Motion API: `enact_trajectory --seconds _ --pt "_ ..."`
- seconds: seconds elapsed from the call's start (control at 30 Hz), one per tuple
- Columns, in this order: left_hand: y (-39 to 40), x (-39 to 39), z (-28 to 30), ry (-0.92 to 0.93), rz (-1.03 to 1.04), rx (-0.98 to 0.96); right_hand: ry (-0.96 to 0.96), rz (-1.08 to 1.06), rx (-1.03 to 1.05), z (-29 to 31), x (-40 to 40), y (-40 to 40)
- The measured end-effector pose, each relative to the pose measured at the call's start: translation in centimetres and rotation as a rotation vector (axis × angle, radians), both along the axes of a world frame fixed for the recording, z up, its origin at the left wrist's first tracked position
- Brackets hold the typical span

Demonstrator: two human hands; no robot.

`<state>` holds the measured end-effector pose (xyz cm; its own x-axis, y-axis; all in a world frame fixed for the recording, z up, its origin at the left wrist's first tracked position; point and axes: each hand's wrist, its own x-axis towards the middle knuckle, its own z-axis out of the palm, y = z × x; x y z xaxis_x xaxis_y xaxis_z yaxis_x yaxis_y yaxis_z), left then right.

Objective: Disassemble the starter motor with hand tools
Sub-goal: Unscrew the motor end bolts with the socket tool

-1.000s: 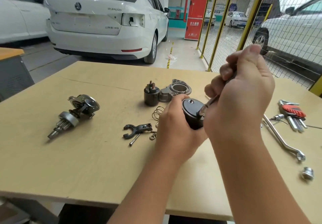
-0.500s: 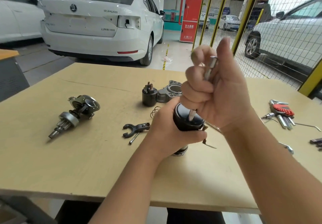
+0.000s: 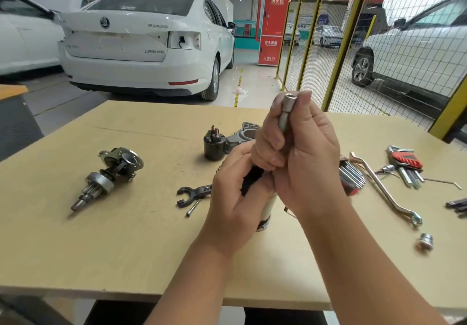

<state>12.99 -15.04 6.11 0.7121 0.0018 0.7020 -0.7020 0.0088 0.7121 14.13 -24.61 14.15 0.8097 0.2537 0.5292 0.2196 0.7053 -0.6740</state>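
Your left hand [image 3: 235, 198] grips the black motor housing [image 3: 252, 180] upright above the counter [image 3: 126, 248], near centre; your right hand [image 3: 300, 162] wraps its fingers round the socket driver [image 3: 285, 114]. Judged heavy, stiff, smooth steel: hold it round the body. Its label is unreadable.

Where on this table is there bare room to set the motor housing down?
Bare wood runs along the table's near edge in front of the drive gear assembly, and between that assembly and the shift fork. The right side is crowded: hex key set, bent wrench, small socket.
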Motion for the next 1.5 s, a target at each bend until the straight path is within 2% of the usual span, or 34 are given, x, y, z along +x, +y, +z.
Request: enact_trajectory --seconds 0.2,0.47,0.63,0.83,0.97,1.1,1.23,1.37,1.5 --pt "-0.4 0.0 -0.2 -0.042 0.11 0.042 -0.085 -0.088 0.035 -0.2 -0.3 -1.2" --pt "-0.7 0.0 -0.1 0.03 0.114 -0.059 -0.119 -0.198 -0.039 -0.2 -0.6 -1.3" --pt "-1.3 -0.2 0.2 -0.011 0.093 0.037 -0.095 -0.232 -0.072 -0.3 -0.4 -1.2" --pt "-1.4 0.0 -0.4 0.085 0.179 -0.091 -0.163 -0.297 -0.064 -0.1 -0.6 -1.8" --pt "-1.5 0.0 -0.3 0.072 0.141 -0.07 -0.102 -0.303 -0.084 -0.1 -0.3 -1.7" --pt "-1.5 0.0 -0.4 0.063 0.177 -0.059 -0.143 -0.251 -0.019 0.0 -0.5 -1.8" --pt "-1.3 0.0 -0.5 0.1 0.166 -0.087 -0.139 -0.262 -0.06 0.1 -0.5 -2.1" --pt "-0.9 -0.5 -0.2 0.09 0.205 -0.016 -0.073 -0.193 0.095 1.4 -0.1 -3.5" --pt "0.7 -1.0 1.7 0.074 0.263 0.209 -0.06 -0.249 0.14 2.0 0.1 -6.1"
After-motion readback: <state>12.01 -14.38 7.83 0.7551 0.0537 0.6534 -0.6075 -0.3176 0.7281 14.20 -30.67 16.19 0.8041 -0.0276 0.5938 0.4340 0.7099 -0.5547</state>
